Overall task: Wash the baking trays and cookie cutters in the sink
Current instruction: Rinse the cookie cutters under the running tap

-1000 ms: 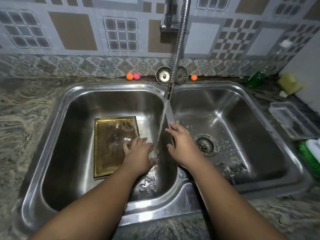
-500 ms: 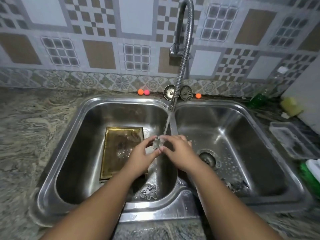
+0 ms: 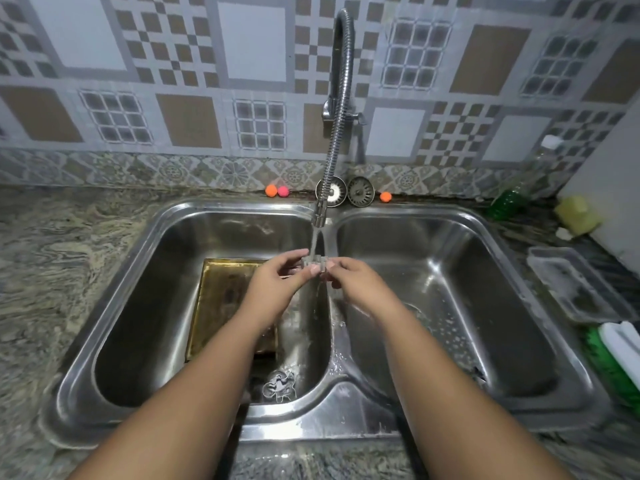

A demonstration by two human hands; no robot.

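Observation:
A small metal cookie cutter [image 3: 314, 264] is held under the running water from the faucet [image 3: 341, 109]. My left hand [image 3: 277, 282] pinches its left side and my right hand [image 3: 356, 282] pinches its right side, above the divider of the double sink [image 3: 325, 407]. A golden baking tray [image 3: 225, 299] lies flat in the left basin, partly hidden by my left arm. Another cookie cutter [image 3: 280, 386] rests at the near end of the left basin.
Two sink strainers [image 3: 360, 191] and small orange and pink balls [image 3: 277, 190] sit behind the sink. A green bottle [image 3: 512, 195], a yellow sponge [image 3: 576, 216], a clear plastic tray [image 3: 575, 285] and a green-and-white brush [image 3: 620, 351] are on the right counter.
My left hand lifted the cookie cutter from the left basin up into the water stream, and my right hand joined it. The view tilted upward.

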